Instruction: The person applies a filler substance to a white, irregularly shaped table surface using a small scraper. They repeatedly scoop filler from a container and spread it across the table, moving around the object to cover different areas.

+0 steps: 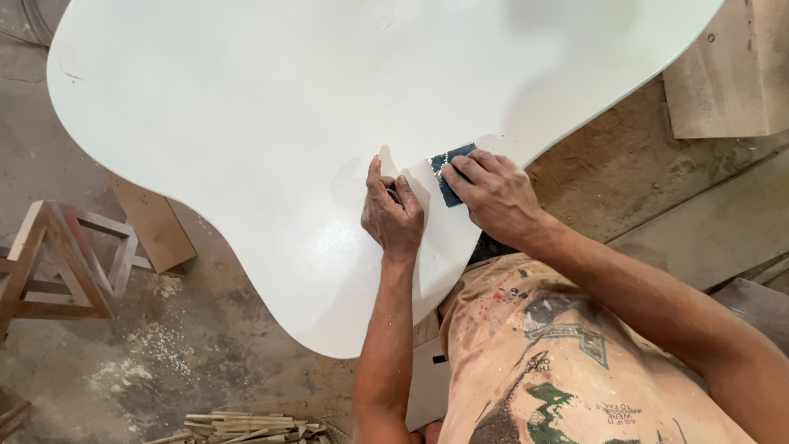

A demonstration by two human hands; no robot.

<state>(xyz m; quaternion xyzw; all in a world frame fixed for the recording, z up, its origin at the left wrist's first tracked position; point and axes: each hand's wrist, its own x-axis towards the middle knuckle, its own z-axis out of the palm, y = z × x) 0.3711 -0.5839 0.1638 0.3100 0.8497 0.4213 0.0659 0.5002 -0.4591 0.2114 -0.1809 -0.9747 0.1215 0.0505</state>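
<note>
A large white tabletop (271, 107) with a wavy, rounded outline fills most of the view. My right hand (491, 196) presses a small dark blue piece of sandpaper (449, 168) flat on the white surface near its right edge. My left hand (392, 214) rests just left of it, fingers loosely curled with the index finger stretched along the surface. Nothing shows in the left hand. Both forearms reach up from the bottom of the view.
A wooden frame stand (49, 263) sits on the dusty floor at the left, with a wooden leg (154, 224) under the tabletop. Wood offcuts (246, 427) lie at the bottom. Plain boards (723, 74) lie at the upper right.
</note>
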